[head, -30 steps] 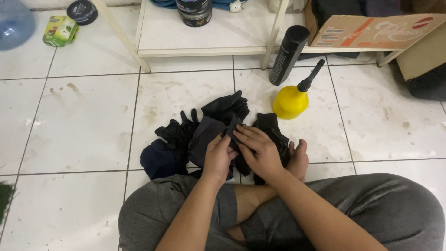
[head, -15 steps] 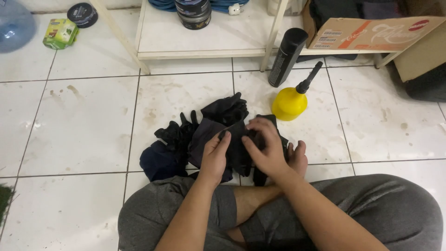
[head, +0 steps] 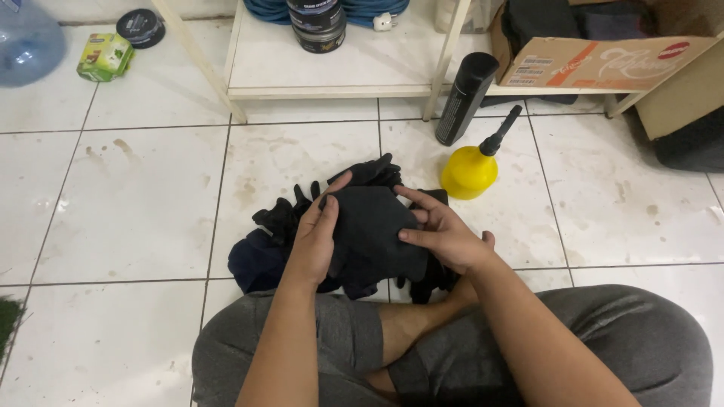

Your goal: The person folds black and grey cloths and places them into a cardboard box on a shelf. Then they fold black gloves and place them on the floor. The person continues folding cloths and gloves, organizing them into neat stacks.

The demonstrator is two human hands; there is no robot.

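Dark cloth (head: 373, 230) at frame centre, over sock pile (head: 283, 226), pinched at its side edges by left hand (head: 315, 240) and right hand (head: 445, 234); probably light, limp, non-slip, best gripped by edges.

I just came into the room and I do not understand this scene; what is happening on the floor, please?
A person sits cross-legged on a white tiled floor and holds a dark grey piece of cloth flat between both hands. The left hand has its grip on the left edge, and the right hand presses the right side. Under it lies a pile of dark clothes. A yellow spray bottle and a black bottle stand just beyond.
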